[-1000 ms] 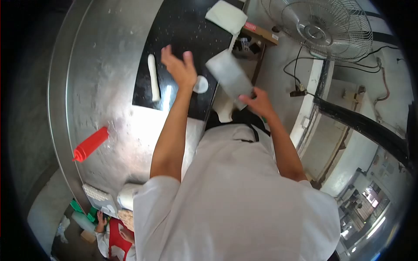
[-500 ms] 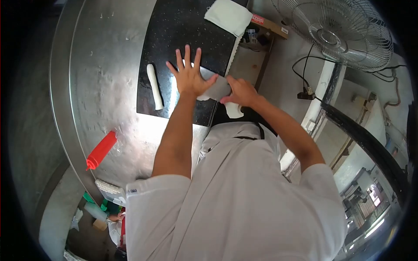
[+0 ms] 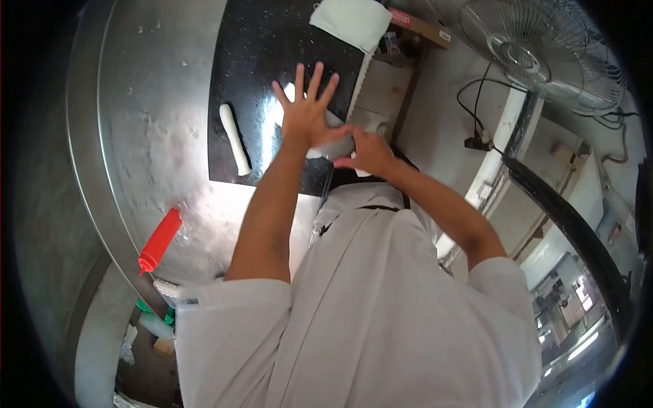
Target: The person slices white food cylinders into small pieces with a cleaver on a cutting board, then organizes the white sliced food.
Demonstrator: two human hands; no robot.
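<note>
The left hand point(image 3: 306, 122) lies palm down with its fingers spread wide, their tips towards 12 and 1 o'clock, grasping nothing. Its palm and thumb are over a flat metal blade point(image 3: 335, 147). The right hand point(image 3: 373, 151) has its fingers closed on the blade's near end, so the blade lies at 9 o'clock from the right hand and about 4 o'clock from the left palm. The left hand hides much of it, so its long axis cannot be told for sure. A pale edge point(image 3: 315, 154) shows below the blade; what it belongs to is unclear.

Farther out, between 8 and 9 o'clock from the left hand and nearer to it than to the right, a white dough roll point(image 3: 235, 141) lies apart on the black board point(image 3: 272, 41), its long axis running from just before 12 to just before 6. A white cloth point(image 3: 350, 22) sits at 1 o'clock; a red squeeze bottle point(image 3: 160, 238) lies at 8 on the metal surface point(image 3: 156, 88).
</note>
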